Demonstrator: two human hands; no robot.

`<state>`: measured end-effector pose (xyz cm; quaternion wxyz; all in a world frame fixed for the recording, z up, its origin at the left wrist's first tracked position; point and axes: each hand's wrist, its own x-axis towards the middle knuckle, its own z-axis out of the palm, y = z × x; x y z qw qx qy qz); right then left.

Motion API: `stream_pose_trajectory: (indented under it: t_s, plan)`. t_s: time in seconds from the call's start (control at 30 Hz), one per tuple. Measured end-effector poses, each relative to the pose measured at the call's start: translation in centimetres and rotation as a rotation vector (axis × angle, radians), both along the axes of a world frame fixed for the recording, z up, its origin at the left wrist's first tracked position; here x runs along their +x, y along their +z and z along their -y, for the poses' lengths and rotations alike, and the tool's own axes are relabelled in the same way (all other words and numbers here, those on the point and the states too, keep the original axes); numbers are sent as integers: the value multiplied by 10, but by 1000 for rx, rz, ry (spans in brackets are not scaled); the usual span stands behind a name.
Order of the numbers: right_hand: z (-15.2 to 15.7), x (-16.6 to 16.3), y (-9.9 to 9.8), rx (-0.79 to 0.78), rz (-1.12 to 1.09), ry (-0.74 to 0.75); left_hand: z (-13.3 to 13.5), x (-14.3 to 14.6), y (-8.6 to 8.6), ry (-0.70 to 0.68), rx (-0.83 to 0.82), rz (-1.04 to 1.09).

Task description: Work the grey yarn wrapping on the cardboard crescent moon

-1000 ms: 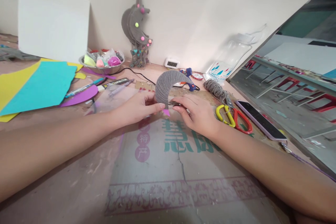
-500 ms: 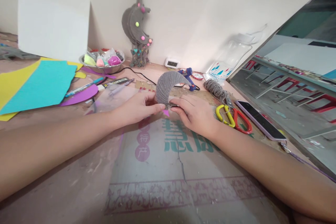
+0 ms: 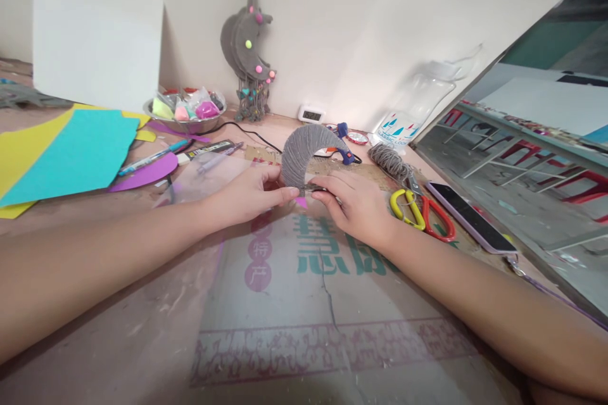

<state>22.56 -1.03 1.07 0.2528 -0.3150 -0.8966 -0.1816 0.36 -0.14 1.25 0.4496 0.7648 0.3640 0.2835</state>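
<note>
A gray yarn-wrapped crescent (image 3: 295, 155) stands upright over the far part of the printed board (image 3: 294, 304), its tip curving toward the board's right side. The left hand (image 3: 247, 196), above the board's far left portion, pinches the crescent's lower end between thumb and fingers. The right hand (image 3: 363, 205), over the board's far right portion, presses thumb and forefinger on a thin dark piece (image 3: 315, 188) touching that end, too small to identify. The board's near half, with its ornamental band, stretches wide between the forearms, so sideways room is greatest there. On the board's right side, tightening the space by the right hand, lie scissors (image 3: 439, 218); a phone (image 3: 475, 218) lines its right edge, with the table's edge just past that. A yarn bundle (image 3: 392, 161) and glue gun (image 3: 349, 157) crowd its far end; left of it are a purple sheet (image 3: 149, 174) and, farther out, a turquoise sheet (image 3: 71, 158).
</note>
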Motion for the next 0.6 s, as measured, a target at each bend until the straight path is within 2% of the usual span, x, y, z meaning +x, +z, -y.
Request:
stream_pose_trajectory:
  t_s: [0.6]
  plan:
    - [0, -1, 0, 18, 22, -4, -1, 0, -1, 10, 19, 1]
